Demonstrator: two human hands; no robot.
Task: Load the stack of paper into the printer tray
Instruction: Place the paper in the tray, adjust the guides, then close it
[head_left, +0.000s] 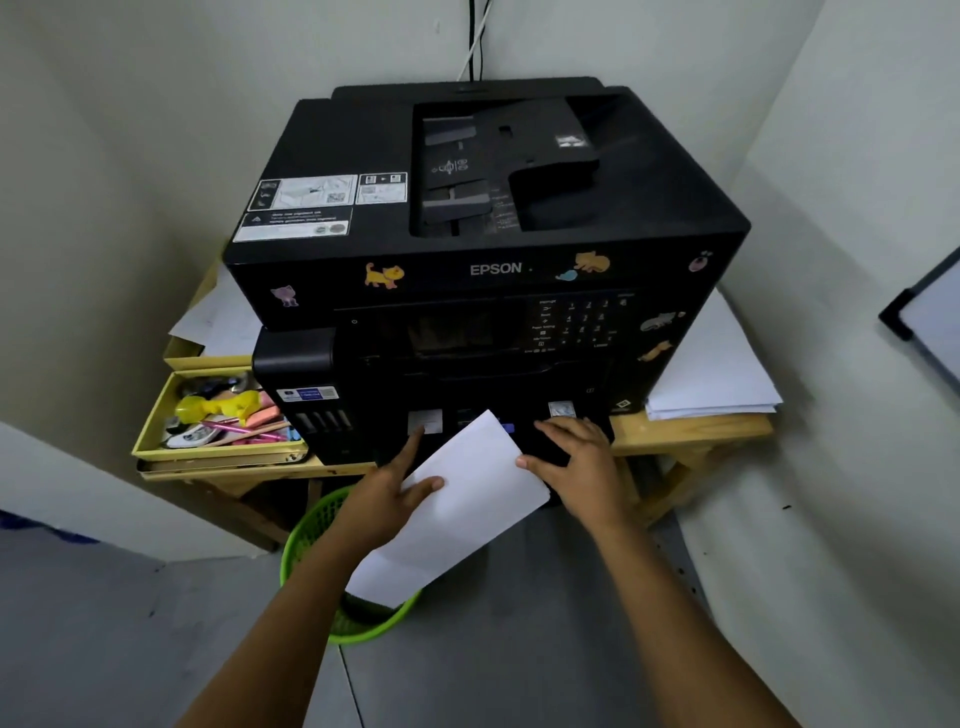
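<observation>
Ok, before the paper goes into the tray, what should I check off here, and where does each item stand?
1. Left hand holds the paper: ok, thumb on top.
2. Right hand steadies the paper: ok, thumb at its right edge, fingers on the tray.
3. Paper squared to the printer: not ok, it sits skewed.
4. Tray pulled out far enough: cannot tell, it is dark and partly covered.
5. Paper inside the tray: not ok, most of it hangs out over the green basket.

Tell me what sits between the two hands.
In the head view, the paper stack lies between the left hand and the right hand, both touching it.
</observation>
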